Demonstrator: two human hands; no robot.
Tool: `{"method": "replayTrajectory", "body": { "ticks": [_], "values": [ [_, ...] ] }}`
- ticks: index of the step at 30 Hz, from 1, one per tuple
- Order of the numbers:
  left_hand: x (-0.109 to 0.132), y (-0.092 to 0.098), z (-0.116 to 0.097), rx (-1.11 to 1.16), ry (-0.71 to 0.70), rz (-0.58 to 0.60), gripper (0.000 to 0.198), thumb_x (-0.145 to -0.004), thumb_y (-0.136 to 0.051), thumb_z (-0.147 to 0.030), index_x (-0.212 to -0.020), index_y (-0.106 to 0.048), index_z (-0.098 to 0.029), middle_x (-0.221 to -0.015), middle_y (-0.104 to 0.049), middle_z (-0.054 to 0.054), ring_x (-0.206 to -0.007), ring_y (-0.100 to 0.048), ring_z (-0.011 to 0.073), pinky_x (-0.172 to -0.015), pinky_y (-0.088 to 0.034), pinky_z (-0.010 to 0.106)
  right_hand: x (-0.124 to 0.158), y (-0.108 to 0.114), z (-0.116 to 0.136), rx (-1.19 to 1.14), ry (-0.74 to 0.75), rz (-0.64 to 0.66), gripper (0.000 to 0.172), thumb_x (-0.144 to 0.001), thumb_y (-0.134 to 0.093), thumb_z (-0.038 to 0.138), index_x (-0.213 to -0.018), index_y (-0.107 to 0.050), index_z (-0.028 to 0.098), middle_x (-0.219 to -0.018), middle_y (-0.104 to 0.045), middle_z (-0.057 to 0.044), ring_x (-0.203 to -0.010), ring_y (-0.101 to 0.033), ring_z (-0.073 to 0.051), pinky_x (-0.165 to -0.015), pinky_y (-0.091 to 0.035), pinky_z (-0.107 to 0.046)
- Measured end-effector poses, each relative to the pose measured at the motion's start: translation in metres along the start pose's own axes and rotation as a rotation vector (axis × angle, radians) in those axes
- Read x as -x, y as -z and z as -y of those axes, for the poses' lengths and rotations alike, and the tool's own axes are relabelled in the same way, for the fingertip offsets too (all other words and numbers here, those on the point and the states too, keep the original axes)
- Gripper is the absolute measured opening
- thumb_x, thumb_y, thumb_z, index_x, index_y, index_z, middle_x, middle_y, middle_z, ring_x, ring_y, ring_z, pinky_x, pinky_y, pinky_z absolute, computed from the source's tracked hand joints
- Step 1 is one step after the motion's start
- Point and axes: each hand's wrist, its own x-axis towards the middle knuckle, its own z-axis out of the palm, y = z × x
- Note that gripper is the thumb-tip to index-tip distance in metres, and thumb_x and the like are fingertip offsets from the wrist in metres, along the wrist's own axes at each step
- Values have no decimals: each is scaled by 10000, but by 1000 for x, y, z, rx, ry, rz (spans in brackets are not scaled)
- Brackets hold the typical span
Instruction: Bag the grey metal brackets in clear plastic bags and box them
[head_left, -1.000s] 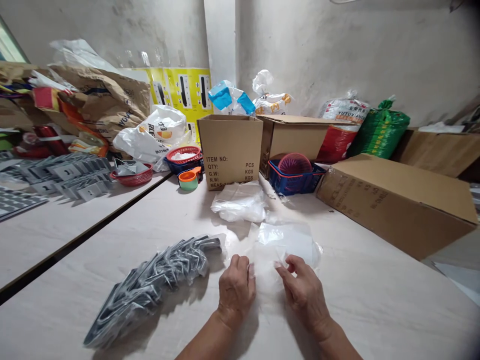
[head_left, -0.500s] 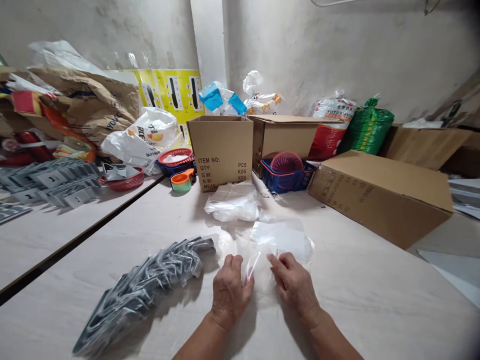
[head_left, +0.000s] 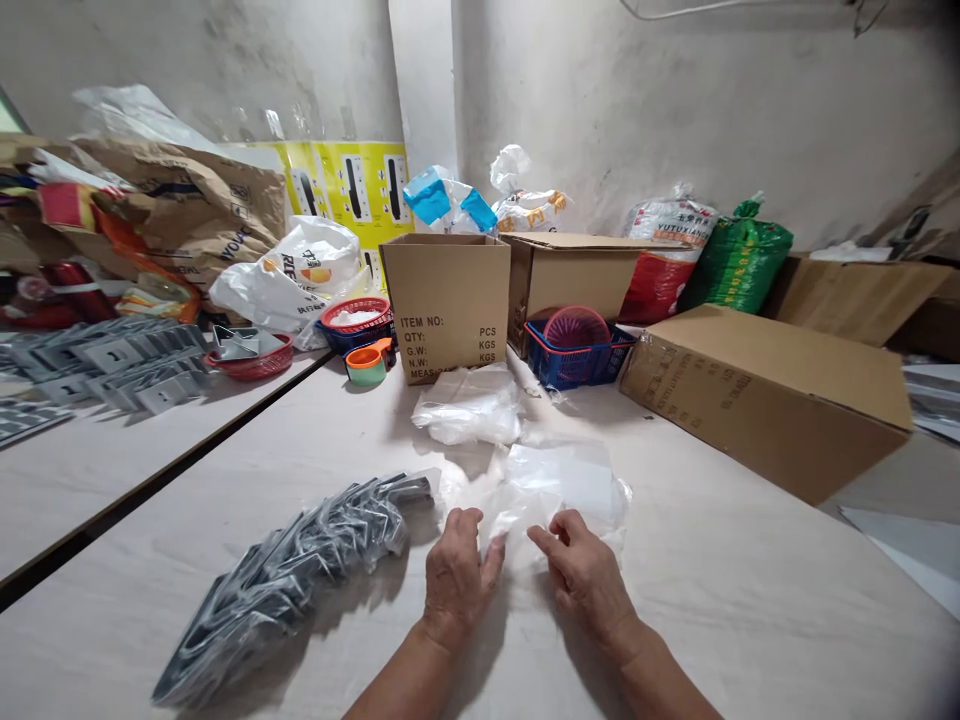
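Since the thin, clear, crumpled plastic film (head_left: 517, 505) looks light, limp and slippery, best hold is likely a fingertip pinch at its near edge; layers may cling. Lies on the pale, wood-grained table (head_left: 712, 560), between bare left hand (head_left: 456, 572), fingers curled, and bare right hand (head_left: 589, 578), fingers loosely bent. Can't tell if either grips film.

We face a smudged grey plaster wall (head_left: 675, 100) with a pale, upright pillar (head_left: 424, 90); a straight, dark gap (head_left: 150, 484) divides our pale wood-grain table (head_left: 750, 590) from a matching pale table (head_left: 45, 500).
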Motion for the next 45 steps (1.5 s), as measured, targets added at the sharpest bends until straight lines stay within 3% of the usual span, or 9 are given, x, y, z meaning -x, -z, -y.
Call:
{"method": "replayTrajectory", "body": {
  "ticks": [3, 8, 12, 16, 20, 28, 37, 45],
  "values": [
    [0, 1, -3, -34, -34, 8, 182, -810, -485, -249, -949, -513, -135, -798, -534, 64, -645, -553, 170, -582, -464, 284, 0, 1, 1, -5, 10, -12, 490, -676, -363, -44, -1060, -583, 164, -893, -484, -81, -725, -517, -157, -606, -449, -256],
    [0, 0, -4, -89, -66, 17, 163, -784, -421, -121, -911, -520, -146, -775, -542, 60, -649, -548, 180, -596, -463, 300, -3, 3, 1, -3, 109, -157, 312, -811, -380, 23, -1041, -570, 116, -966, -546, -128, -839, -542, -191, -680, -482, -295],
    [0, -1, -3, -79, -48, -4, 148, -782, -415, -113, -882, -517, -153, -767, -542, 55, -660, -549, 181, -608, -462, 297, -3, 3, 1, 46, 161, -214, 331, -849, -382, 38, -1123, -538, 136, -1017, -558, -127, -865, -548, -181, -709, -484, -294],
    [0, -1, -3, -81, -25, -3, 135, -808, -428, -157, -913, -513, -150, -791, -538, 58, -650, -545, 172, -610, -460, 292, -2, 2, 1, 84, 131, -175, 352, -852, -357, 36, -1133, -541, 143, -1004, -553, -122, -792, -555, -157, -660, -485, -271],
    [1, 2, -5, -105, 18, 87, 175, -785, -466, -167, -954, -509, -154, -837, -526, 59, -678, -549, 179, -624, -457, 300, -2, 0, -1, 89, 114, -113, 364, -827, -347, 16, -1107, -557, 114, -974, -547, -136, -733, -558, -160, -613, -487, -277],
    [1, 2, -11, -176, 82, 153, 274, -713, -479, -85, -976, -517, -152, -941, -528, 92, -809, -562, 216, -711, -457, 337, 1, -3, -4, 66, 115, -145, 436, -807, -350, 6, -1196, -509, 121, -1026, -534, -140, -822, -578, -184, -652, -499, -277],
    [4, 1, -10, -142, 58, 110, 361, -733, -539, -206, -1080, -481, -123, -977, -527, 113, -844, -553, 239, -736, -471, 367, 1, -3, -3, 78, 133, -134, 410, -823, -343, 28, -1189, -505, 117, -1018, -536, -151, -844, -587, -201, -641, -522, -297],
    [3, 9, -13, -21, -10, 36, 248, -744, -504, -167, -990, -525, -149, -941, -509, 97, -823, -544, 216, -715, -469, 343, 4, -10, -10, 28, 55, -123, 373, -870, -367, 118, -1231, -456, 143, -1047, -529, -141, -865, -597, -207, -666, -537, -302]
  ]
}}
